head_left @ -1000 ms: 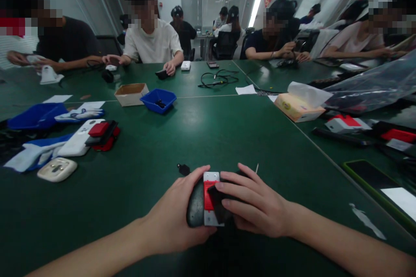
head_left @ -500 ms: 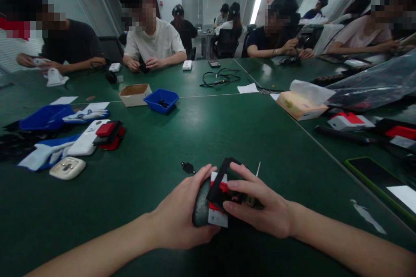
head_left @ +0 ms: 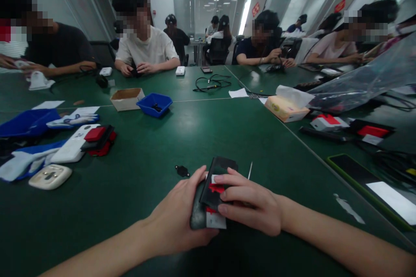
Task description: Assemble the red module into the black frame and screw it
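Observation:
My left hand (head_left: 172, 218) is wrapped round a dark grey rounded object (head_left: 196, 215) whose kind I cannot make out. Against its right side sits a white-and-red block (head_left: 216, 220), partly covered. Over that block my right hand (head_left: 251, 201) grips a black rectangular frame-like piece (head_left: 212, 195), its fingers lying across the opening where white and red show. Both hands meet close together above the table. A thin pale rod (head_left: 250, 170) sticks up behind my right fingers; its lower end is hidden. Just beyond my left fingertips lies a small flat black part (head_left: 182, 171) with two eyelets.
On the green table (head_left: 156, 147) are a blue tray (head_left: 154, 106), a cardboard box (head_left: 127, 100) and a tissue pack (head_left: 286, 106). Gloves (head_left: 32, 158) and a red-black block (head_left: 99, 139) lie left, a green-edged dark slab (head_left: 351, 177) right. Several people sit around.
My right hand has tilted the black piece, and it now covers more of the white-and-red block. My right fingers have closed in over it. The whole view has shifted slightly.

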The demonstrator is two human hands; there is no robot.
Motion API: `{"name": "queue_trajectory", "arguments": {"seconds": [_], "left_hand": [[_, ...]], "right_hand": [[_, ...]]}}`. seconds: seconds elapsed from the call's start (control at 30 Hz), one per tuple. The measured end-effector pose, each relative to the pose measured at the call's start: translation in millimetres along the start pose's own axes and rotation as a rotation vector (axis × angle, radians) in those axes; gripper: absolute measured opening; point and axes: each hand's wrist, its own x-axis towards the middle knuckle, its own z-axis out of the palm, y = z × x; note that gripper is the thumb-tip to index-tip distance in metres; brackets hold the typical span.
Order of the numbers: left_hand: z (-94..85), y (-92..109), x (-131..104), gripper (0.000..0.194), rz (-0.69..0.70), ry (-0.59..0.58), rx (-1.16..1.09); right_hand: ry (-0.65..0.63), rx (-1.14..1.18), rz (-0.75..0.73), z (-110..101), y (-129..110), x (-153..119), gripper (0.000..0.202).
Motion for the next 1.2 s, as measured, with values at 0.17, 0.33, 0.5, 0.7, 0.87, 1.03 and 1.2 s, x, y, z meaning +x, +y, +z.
{"name": "queue_trajectory", "arguments": {"seconds": [0.17,0.33,0.5,0.7,0.87,1.03,1.2], "left_hand": [[-2.4,4.5,1.3,0.122,-0.015,-0.015,-0.016],[-3.6,6.3,2.9,0.128,-0.008,0.002,-0.034],[-2.3,1.7,1.7,0.129,-0.021,-0.002,-0.097],[-3.0,-3.8,3.2,0.126,0.005,0.016,-0.1],[-9.8,0.2,4.1,0.13,0.049,-0.015,-0.05],[-13.3,7.1,5.4,0.108,0.045,-0.007,-0.068],[-11.9,7.9,5.2,0.098,0.045,-0.001,-0.084]], "right_hand": [[-0.029,-0.026,-0.097,-2.5,3.5,1.5,0.026],[-0.113,0.035,-0.041,1.5,0.5,6.9,0.03],[-0.177,0.156,-0.105,5.2,-5.8,12.0,0.021],[-0.151,0.096,-0.216,4.5,-2.0,3.6,0.021],[-0.186,-0.009,-0.028,3.4,9.7,-13.7,0.062],[-0.203,-0.012,0.191,4.1,14.5,-18.6,0.098],[-0.216,0.026,0.313,4.5,10.0,-18.9,0.106]]}}
